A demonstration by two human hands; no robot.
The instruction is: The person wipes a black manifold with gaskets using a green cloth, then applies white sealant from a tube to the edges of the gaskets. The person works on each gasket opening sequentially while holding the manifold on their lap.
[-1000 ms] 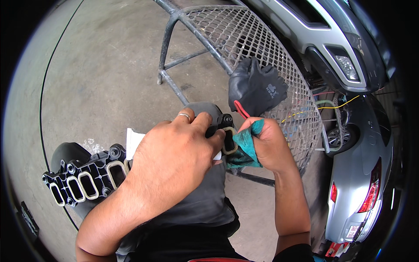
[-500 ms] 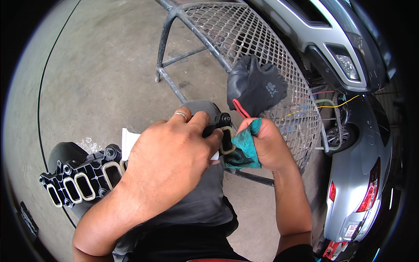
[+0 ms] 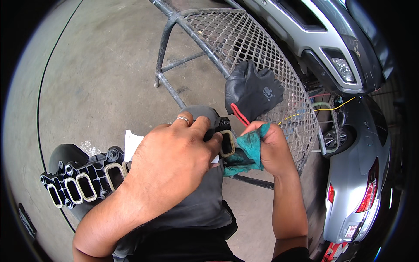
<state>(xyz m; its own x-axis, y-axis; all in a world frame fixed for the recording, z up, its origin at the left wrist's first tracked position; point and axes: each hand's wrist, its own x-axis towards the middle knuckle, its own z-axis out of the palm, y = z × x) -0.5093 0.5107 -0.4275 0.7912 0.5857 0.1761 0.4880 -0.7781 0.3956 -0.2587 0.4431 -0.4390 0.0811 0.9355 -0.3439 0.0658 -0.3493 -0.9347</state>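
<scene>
Across my lap lies a long black engine intake manifold (image 3: 94, 177), its rectangular ports edged with pale gaskets and bolts along its sides. My left hand (image 3: 174, 153), with a ring on one finger, is curled over the manifold's middle. White ends of what looks like a tube (image 3: 132, 145) stick out on both sides from under that hand; its middle is hidden. At the manifold's right end, my right hand (image 3: 276, 148) grips a crumpled, stained teal rag (image 3: 248, 150) beside the last gasketed port (image 3: 227, 143).
A metal mesh stand (image 3: 218, 32) with tubular legs is just ahead. Dark work gloves (image 3: 253, 89) with a red cuff lie on it. A silver vehicle front (image 3: 323, 52) is at the upper right and a silver car (image 3: 353, 192) at the right. Concrete floor (image 3: 104, 78) spreads left.
My right hand and the rag have moved slightly down, and the rag's folds have shifted. My left hand stays over the manifold. The whole view has shifted a little.
</scene>
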